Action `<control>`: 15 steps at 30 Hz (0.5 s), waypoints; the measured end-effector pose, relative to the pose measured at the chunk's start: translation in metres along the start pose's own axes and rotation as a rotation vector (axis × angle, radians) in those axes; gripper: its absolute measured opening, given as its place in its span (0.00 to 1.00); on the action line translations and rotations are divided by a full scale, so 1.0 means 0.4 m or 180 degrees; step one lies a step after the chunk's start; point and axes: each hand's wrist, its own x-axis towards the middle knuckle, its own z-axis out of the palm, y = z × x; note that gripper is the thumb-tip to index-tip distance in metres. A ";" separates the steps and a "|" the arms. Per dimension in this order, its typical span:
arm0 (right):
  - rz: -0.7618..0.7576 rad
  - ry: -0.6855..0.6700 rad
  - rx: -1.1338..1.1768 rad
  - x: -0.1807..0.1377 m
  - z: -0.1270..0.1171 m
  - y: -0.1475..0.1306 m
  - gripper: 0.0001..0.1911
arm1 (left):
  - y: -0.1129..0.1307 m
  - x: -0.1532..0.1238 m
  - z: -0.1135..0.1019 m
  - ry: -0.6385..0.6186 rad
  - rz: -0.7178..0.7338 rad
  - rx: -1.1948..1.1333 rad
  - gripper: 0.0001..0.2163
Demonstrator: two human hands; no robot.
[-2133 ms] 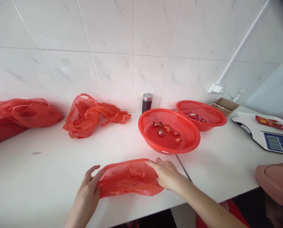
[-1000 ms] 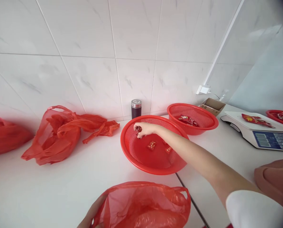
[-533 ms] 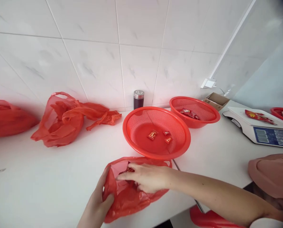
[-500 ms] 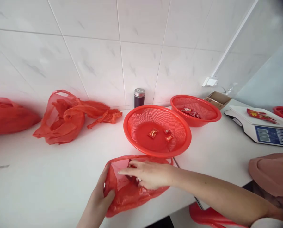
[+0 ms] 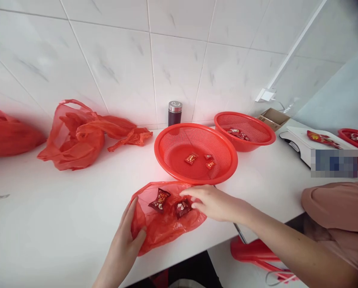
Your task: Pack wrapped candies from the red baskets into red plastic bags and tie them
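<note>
A red plastic bag (image 5: 163, 238) lies with its mouth spread on the white table, and two dark red snack packets, one at the left (image 5: 160, 201) and one at the right (image 5: 183, 208), show in it. My left hand (image 5: 130, 228) grips the bag's left edge, thumb in front and fingers behind. Over the bag's right side reaches my right hand (image 5: 211, 202), fingers apart and slightly bent, beside the right-hand packet without gripping it. Just behind the bag stands a red mesh basket (image 5: 197, 174) with a few small red packets inside.
A second red basket (image 5: 257, 140) stands behind, near a cardboard box (image 5: 274, 119) and a scale (image 5: 299, 142). A dark flask (image 5: 175, 116) is by the wall. Red bags (image 5: 77, 144) lie to the left. At the right, a person in a pinkish top (image 5: 337, 204) is close.
My right hand has drawn back to the right from the bag's middle, its fingers parted, uncovering the two packets. The left hand stays on the bag. The view has tilted down slightly.
</note>
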 end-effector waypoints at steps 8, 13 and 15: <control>0.0792 0.0577 -0.0313 0.113 -0.225 0.133 0.25 | 0.038 -0.028 -0.006 0.0188 -0.0157 -0.0213 0.32; 0.1879 -0.0176 -0.1120 0.224 -0.269 0.242 0.60 | 0.038 -0.051 -0.020 0.0375 -0.0544 -0.0286 0.36; 0.1914 -0.0295 -0.1051 0.256 -0.252 0.250 0.62 | 0.023 -0.055 -0.026 0.0493 -0.0556 -0.0293 0.37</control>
